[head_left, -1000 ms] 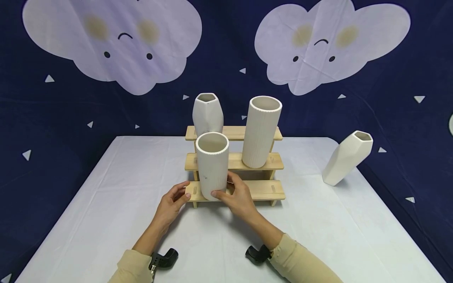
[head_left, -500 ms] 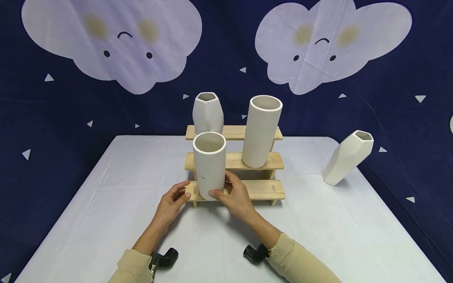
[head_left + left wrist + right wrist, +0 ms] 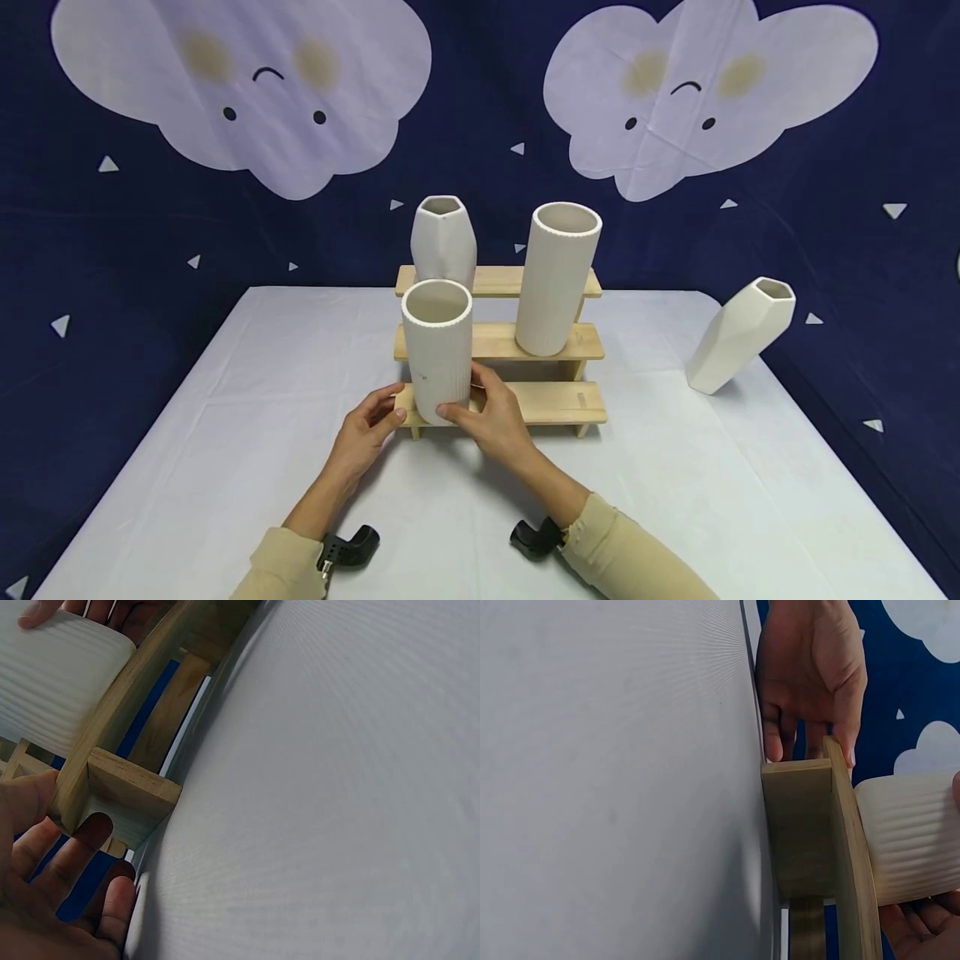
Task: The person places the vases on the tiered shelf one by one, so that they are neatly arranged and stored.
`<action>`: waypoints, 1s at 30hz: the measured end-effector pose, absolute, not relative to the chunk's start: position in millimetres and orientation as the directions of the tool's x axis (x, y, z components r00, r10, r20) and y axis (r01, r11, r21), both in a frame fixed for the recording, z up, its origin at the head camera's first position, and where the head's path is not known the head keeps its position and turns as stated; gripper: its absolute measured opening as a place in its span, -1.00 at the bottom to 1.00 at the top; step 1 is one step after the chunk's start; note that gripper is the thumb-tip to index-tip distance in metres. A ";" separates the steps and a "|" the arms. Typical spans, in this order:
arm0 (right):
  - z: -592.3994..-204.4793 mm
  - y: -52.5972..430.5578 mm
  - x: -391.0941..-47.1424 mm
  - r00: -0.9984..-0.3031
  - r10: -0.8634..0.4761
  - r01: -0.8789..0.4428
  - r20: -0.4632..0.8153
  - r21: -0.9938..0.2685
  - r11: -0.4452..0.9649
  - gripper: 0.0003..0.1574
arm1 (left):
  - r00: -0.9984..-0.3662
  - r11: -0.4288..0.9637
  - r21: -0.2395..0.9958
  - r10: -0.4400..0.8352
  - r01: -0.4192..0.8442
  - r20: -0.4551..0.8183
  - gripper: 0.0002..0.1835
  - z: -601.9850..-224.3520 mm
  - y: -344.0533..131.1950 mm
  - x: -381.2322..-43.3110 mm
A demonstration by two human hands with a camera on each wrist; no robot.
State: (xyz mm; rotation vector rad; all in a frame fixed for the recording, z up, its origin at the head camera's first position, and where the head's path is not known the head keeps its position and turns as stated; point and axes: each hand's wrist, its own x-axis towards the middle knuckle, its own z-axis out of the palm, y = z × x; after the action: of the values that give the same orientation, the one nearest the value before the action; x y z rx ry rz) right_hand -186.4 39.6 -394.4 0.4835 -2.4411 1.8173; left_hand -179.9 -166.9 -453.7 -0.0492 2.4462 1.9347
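My right hand [image 3: 492, 418] grips a white ribbed cylindrical vase [image 3: 438, 358] low on its right side, thumb in front and fingers behind. The vase stands at the left part of the bottom step of a three-tier wooden display stand [image 3: 555, 403]. With thumb above and fingers beneath, my left hand [image 3: 362, 435] pinches the left end of that bottom step; the left wrist view shows the hand [image 3: 52, 862] around the board's end. In the right wrist view the vase's base [image 3: 911, 840] sits against the board.
A taller ribbed vase [image 3: 557, 283] stands on the middle step, right side. Behind the gripped vase, a faceted white vase [image 3: 442, 242] is on the top step. Another faceted vase [image 3: 738, 337] stands on the white table [image 3: 247, 467] at far right. A dark cloud-print cloth [image 3: 480, 100] hangs behind.
My right hand has slid the ribbed vase a little to the left along the bottom step. My left hand has kept its place at the stand's end.
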 end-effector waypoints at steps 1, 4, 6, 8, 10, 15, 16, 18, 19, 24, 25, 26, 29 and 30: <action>-396.6 39.7 -187.3 -0.950 -0.207 -0.282 0.233 -0.924 0.257 -0.10 | -0.999 0.228 0.973 -0.010 -0.037 -0.036 -0.53 -453.5 -166.4 -180.0; -404.8 40.2 -190.9 -0.949 -0.199 -0.290 0.243 -0.922 0.255 -0.08 | -0.999 0.227 0.973 -0.015 -0.034 -0.031 -0.53 -452.4 -165.2 -180.4; -410.1 40.9 -193.3 -0.947 -0.198 -0.299 0.253 -0.921 0.250 -0.08 | -0.999 0.227 0.973 -0.014 -0.034 -0.031 -0.53 -451.7 -164.5 -180.6; -413.5 41.6 -194.9 -0.943 -0.203 -0.310 0.264 -0.919 0.243 -0.08 | -0.999 0.228 0.973 -0.016 -0.036 -0.033 -0.54 -451.2 -164.2 -180.8; -415.1 42.1 -195.8 -0.940 -0.207 -0.316 0.270 -0.918 0.241 -0.08 | -0.999 0.226 0.973 -0.016 -0.040 -0.037 -0.54 -450.9 -164.1 -180.5; -414.7 42.4 -195.9 -0.941 -0.214 -0.312 0.261 -0.915 0.255 -0.08 | -0.999 0.216 0.976 -0.015 -0.041 -0.039 -0.53 -451.3 -164.2 -180.0; -414.5 42.5 -195.8 -0.942 -0.214 -0.309 0.257 -0.915 0.258 -0.08 | -0.999 0.215 0.976 -0.013 -0.039 -0.037 -0.53 -451.4 -164.3 -180.1; -414.4 42.7 -195.8 -0.946 -0.210 -0.301 0.249 -0.914 0.272 -0.07 | -0.999 0.214 0.976 -0.010 -0.036 -0.035 -0.53 -451.8 -164.4 -180.3; -414.5 42.8 -195.8 -0.948 -0.207 -0.296 0.243 -0.914 0.278 -0.07 | -0.999 0.213 0.976 -0.009 -0.037 -0.035 -0.53 -452.1 -164.5 -180.4; -414.8 44.2 -194.9 -0.954 -0.199 -0.277 0.224 -0.913 0.299 -0.05 | -0.999 0.212 0.976 -0.011 -0.039 -0.037 -0.54 -453.1 -164.7 -180.9; -414.7 44.5 -194.7 -0.954 -0.199 -0.276 0.223 -0.914 0.298 -0.05 | -0.999 0.213 0.976 -0.013 -0.040 -0.038 -0.54 -453.3 -164.7 -180.9; -414.5 44.9 -194.4 -0.954 -0.200 -0.276 0.223 -0.915 0.296 -0.05 | -0.999 0.214 0.976 -0.013 -0.040 -0.038 -0.54 -453.1 -164.6 -180.7; -414.8 46.1 -194.2 -0.951 -0.204 -0.283 0.230 -0.915 0.286 -0.06 | -0.999 0.215 0.976 -0.013 -0.037 -0.035 -0.53 -452.7 -164.6 -180.4; -414.4 46.2 -194.5 -0.951 -0.208 -0.280 0.227 -0.919 0.278 -0.06 | -0.999 0.215 0.976 -0.012 -0.035 -0.033 -0.53 -452.7 -164.6 -180.5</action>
State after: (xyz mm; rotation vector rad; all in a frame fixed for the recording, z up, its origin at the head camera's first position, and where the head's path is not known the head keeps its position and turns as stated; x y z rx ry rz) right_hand -194.5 46.2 -414.4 0.4709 -2.4607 1.7903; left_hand -180.5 -164.6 -452.7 -0.0470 2.4344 1.9562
